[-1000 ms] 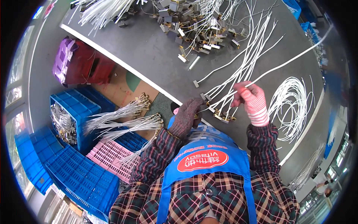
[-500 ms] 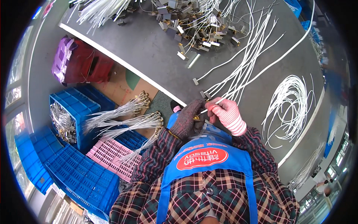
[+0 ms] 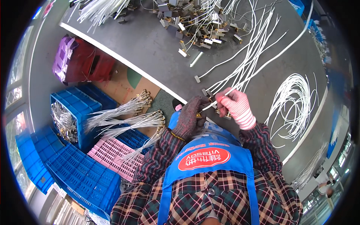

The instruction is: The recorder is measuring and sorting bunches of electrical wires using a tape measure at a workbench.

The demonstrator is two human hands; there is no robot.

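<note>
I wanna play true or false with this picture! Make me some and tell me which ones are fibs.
1. The right hand pinches a white wire. True.
2. Both hands wear striped gloves. False: the left hand has a dark glove without stripes.
3. Grey pieces are heaped on the dark table. True.
4. Every crate is blue. False: there is a pink crate too.
5. A coil of white wires lies right of the right hand. True.
6. The person wears nothing blue. False: see the blue apron.
</note>
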